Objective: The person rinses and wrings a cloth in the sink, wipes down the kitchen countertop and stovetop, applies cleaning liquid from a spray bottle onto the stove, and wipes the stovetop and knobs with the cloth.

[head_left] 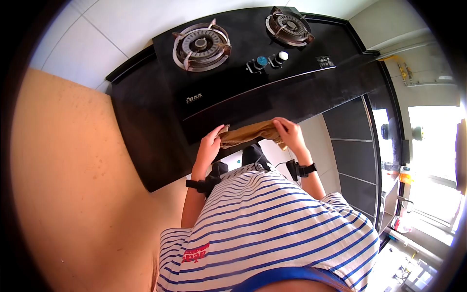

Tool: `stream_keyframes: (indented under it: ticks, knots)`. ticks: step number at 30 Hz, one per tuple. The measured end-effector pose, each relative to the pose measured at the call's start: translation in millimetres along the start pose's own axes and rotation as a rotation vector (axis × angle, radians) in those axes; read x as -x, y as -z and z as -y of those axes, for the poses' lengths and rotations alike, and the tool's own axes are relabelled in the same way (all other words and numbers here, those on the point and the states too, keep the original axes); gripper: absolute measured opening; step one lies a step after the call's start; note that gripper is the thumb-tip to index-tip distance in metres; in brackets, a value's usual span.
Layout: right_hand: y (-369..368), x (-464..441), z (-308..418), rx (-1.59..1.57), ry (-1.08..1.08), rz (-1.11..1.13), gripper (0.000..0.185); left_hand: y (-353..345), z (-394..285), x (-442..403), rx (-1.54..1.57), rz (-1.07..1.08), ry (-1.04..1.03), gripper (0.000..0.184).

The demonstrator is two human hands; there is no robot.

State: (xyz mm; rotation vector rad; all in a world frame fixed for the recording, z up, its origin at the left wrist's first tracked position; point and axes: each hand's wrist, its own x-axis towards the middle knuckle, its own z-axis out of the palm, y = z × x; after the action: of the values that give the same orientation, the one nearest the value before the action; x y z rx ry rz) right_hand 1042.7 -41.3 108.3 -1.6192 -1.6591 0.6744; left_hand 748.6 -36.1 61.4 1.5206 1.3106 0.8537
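A brown cloth (250, 132) is stretched between my two hands, at the front edge of the black countertop. My left hand (210, 146) is closed on its left end, with the fingers curled over the fabric. At the other end my right hand (289, 132) pinches the cloth between thumb and fingers, and a folded corner hangs below. Just beyond the cloth lies the black gas stove (219, 95), with a left burner (201, 45), a right burner (290, 27) and two knobs, one of them the blue-topped knob (261, 61).
An orange-tan wall or panel (73, 170) borders the counter on the left. Dark cabinet fronts (352, 155) run along the right. Farther right are a bright window (435, 146) and an orange-labelled bottle (405, 176). White tiles (92, 44) cover the back wall.
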Motion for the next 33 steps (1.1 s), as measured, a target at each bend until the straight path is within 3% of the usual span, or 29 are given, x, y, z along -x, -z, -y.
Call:
stream_keyframes:
  ticks: [4, 5, 8, 11, 14, 16, 17, 19, 23, 26, 29, 33]
  knots:
    - [53, -39, -34, 0.033, 0.062, -0.145, 0.019, -39, -43, -40, -0.121, 0.04, -0.012, 0.034]
    - [68, -50, -40, 0.034, 0.083, -0.167, 0.017, -51, -56, -50, 0.049, 0.054, 0.05, 0.033]
    - [106, -86, -65, 0.041, 0.212, -0.213, 0.012, -79, -85, -86, 0.052, 0.071, 0.078, 0.033]
    - [131, -116, -97, 0.064, 0.342, -0.273, 0.011, -101, -107, -115, 0.045, 0.005, -0.007, 0.033]
    - [145, -138, -116, 0.001, 0.325, -0.313, 0.013, -119, -120, -132, 0.004, -0.129, -0.125, 0.029]
    - [148, -150, -129, 0.044, 0.329, -0.415, 0.016, -129, -125, -135, 0.016, -0.149, -0.061, 0.029]
    - [150, -156, -133, 0.036, 0.331, -0.409, 0.016, -133, -127, -137, 0.032, -0.163, -0.017, 0.029]
    - [156, -169, -127, -0.047, 0.131, -0.322, 0.016, -143, -131, -144, 0.032, -0.203, -0.015, 0.027]
    - [150, -206, -109, -0.08, 0.394, -0.269, 0.011, -161, -144, -162, -0.026, -0.2, -0.045, 0.025]
    - [135, -240, -98, -0.066, 0.514, -0.276, 0.009, -174, -159, -184, 0.125, -0.298, -0.075, 0.025]
    - [111, -268, -87, -0.055, 0.487, -0.241, 0.016, -183, -163, -208, 0.093, -0.431, -0.092, 0.029]
    - [81, -272, -91, -0.157, 0.534, -0.158, 0.019, -194, -166, -230, -0.037, -0.44, -0.206, 0.035]
